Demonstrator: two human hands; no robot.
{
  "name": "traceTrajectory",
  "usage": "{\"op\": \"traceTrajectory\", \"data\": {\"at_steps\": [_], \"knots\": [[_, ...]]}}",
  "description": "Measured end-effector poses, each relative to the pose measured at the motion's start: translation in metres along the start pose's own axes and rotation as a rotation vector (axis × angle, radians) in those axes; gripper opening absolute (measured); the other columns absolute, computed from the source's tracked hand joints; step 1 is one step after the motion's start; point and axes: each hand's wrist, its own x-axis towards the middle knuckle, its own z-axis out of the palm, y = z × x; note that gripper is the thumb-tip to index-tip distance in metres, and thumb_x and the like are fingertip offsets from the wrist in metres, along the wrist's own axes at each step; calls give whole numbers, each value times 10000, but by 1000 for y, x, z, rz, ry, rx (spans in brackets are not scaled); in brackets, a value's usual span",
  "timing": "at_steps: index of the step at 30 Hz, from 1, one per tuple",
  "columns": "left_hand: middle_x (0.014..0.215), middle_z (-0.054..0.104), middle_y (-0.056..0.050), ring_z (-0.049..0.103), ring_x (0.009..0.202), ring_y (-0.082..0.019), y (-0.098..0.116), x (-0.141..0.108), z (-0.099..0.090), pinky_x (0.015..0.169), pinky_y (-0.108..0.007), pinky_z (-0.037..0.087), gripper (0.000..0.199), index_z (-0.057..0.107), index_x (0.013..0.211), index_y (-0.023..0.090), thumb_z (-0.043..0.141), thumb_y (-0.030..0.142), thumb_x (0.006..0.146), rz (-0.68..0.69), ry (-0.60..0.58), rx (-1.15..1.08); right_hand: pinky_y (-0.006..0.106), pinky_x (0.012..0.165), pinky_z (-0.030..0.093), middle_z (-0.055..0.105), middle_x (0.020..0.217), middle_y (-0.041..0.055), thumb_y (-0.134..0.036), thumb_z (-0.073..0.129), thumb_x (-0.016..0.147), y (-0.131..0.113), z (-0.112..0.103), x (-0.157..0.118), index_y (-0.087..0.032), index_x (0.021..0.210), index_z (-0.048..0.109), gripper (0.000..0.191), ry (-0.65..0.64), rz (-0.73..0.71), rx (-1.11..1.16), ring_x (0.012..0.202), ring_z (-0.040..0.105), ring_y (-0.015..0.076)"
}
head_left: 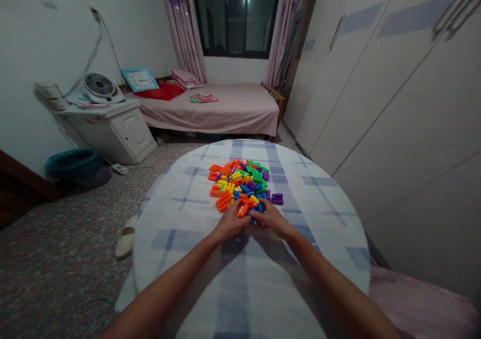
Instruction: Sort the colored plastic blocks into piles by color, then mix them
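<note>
A pile of small plastic pieces (240,179) in orange, yellow, green, blue and purple lies on a round table (180,274) with a white and blue checked cloth. At the pile's near edge my left hand (230,223) is closed round an orange piece (243,210). Close beside it, my right hand (271,216) has its fingers closed on a blue piece (259,208). The two hands nearly touch, and the fingertips partly cover the pieces. A purple piece (277,199) sticks out at the pile's right side.
Beyond the table stands a bed (225,108) with pink covers. A white cabinet (131,133) with a fan (99,84) is at the left, near a teal bin (73,162). A slipper (126,239) lies on the floor left of the table. Wardrobe doors (406,113) line the right.
</note>
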Motion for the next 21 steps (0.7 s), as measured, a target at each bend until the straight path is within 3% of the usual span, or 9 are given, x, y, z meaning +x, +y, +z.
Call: {"op": "traceTrajectory", "data": {"at_steps": [2,5,7,10,15,18,21], "knots": [[1118,646,-89,621,997,-221,6,21,-8,856,-344,519,486,560,1227,146,611,313,773,-64,46,-183,277,570,523,651,798,18,-363,657,753,-15,-5,17,-182,1100,588,398,-47,71,225,631,594,140],[1086,656,-107,654,869,-191,15,54,-21,720,-296,542,505,547,1240,127,630,345,793,-156,105,-407,239,632,543,667,852,16,-332,691,721,-43,-12,39,-181,936,619,273,-71,7,407,708,620,121],[1045,664,-102,663,836,-182,15,75,-32,690,-281,542,528,546,1244,133,640,401,799,-152,167,-456,252,710,559,672,973,30,-320,695,717,-59,-17,52,-188,982,616,306,-97,-69,424,828,642,138],[1095,655,-126,648,978,-228,2,100,-52,786,-320,543,553,558,1242,136,658,432,786,-75,316,-293,305,745,578,620,1181,74,-324,684,728,-68,-27,70,-195,1148,574,453,-72,-137,301,976,634,191],[1353,500,-214,487,1274,-299,-44,120,-85,1040,-419,423,586,524,1293,85,609,405,809,-2,474,120,393,813,573,474,1394,134,-340,617,768,-47,-56,106,-182,1298,512,562,187,-232,42,1021,631,234],[1462,390,-212,420,1341,-322,-76,131,-96,1077,-437,381,671,485,1342,116,605,485,795,-4,422,263,443,944,506,490,1383,147,-363,585,789,-27,-78,136,-176,1297,532,544,350,-273,-158,1093,609,258],[1492,365,-211,353,1384,-345,-102,151,-98,1095,-460,347,729,465,1358,121,568,568,792,-55,287,315,468,1084,370,502,1387,165,-405,569,807,-12,-88,168,-153,1303,538,558,373,-254,-316,1278,483,287]]}}
